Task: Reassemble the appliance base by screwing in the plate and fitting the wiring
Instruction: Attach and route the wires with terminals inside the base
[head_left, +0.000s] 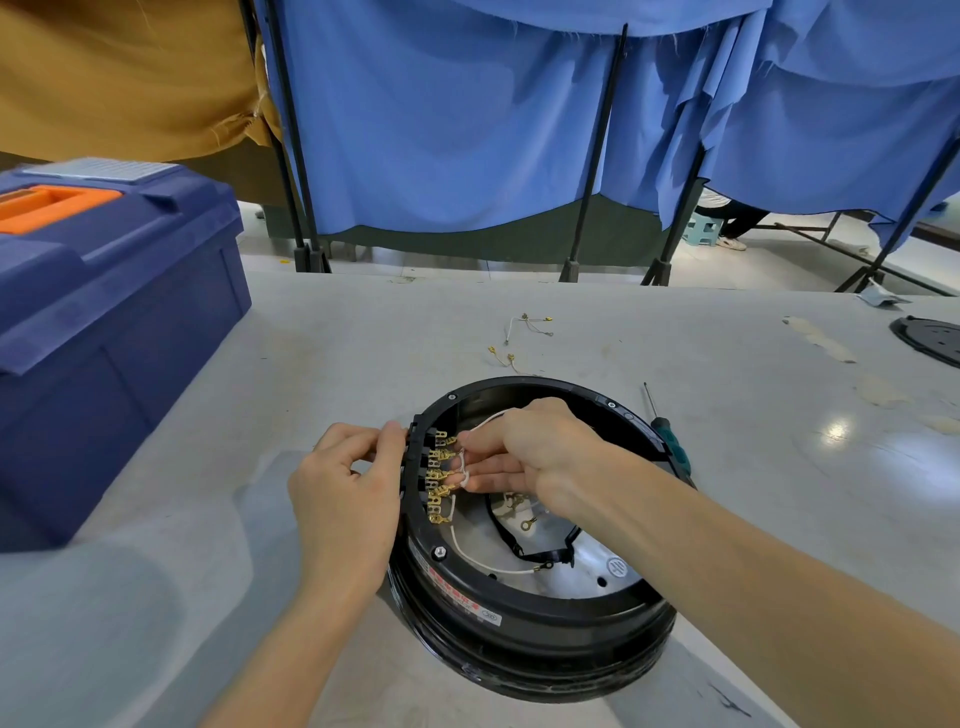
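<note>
A round black appliance base (519, 623) lies open side up on the grey table. A row of brass terminals (439, 480) lines its left inner wall. My left hand (348, 488) grips the outside of that wall at the black connector block. My right hand (524, 457) reaches inside and pinches a white wire (485, 420) at the terminals. Another white wire (483, 561) and a black wire loop (506, 540) lie on the metal plate (587, 571) inside.
A green-handled screwdriver (670, 441) lies against the base's right rim. Loose white wires with brass ends (524, 332) lie further back. A blue toolbox (104, 322) stands at the left. A black round plate (930, 338) sits at the far right edge.
</note>
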